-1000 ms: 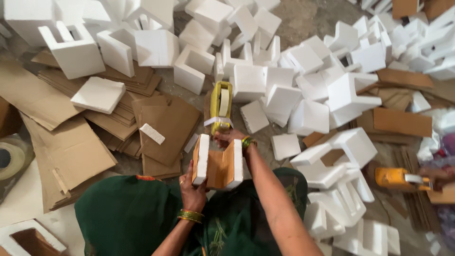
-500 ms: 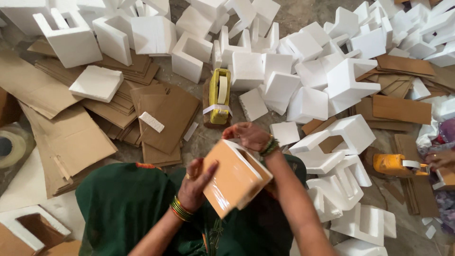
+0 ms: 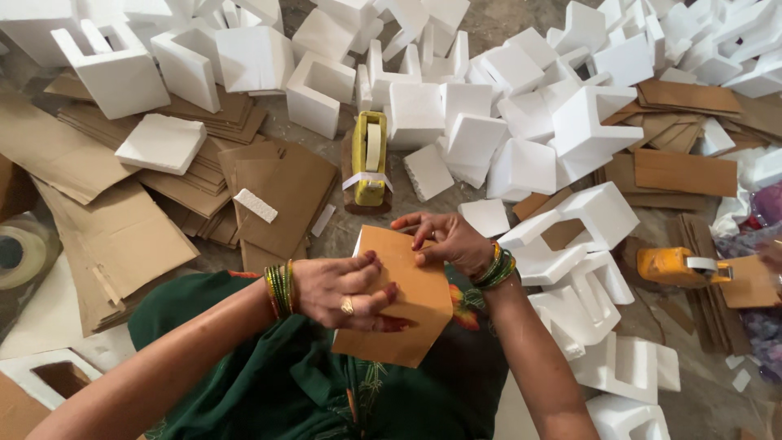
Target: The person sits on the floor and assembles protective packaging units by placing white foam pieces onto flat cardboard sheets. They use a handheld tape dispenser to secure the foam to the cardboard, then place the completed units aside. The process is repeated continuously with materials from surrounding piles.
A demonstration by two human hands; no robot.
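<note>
Cardboard piece (image 3: 407, 301) now flat under both hands, prev. tilted.

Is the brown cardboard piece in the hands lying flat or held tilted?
Tilted: the cardboard piece hangs slanted over the lap, left hand pressed on its face, right hand at its upper edge.
</note>
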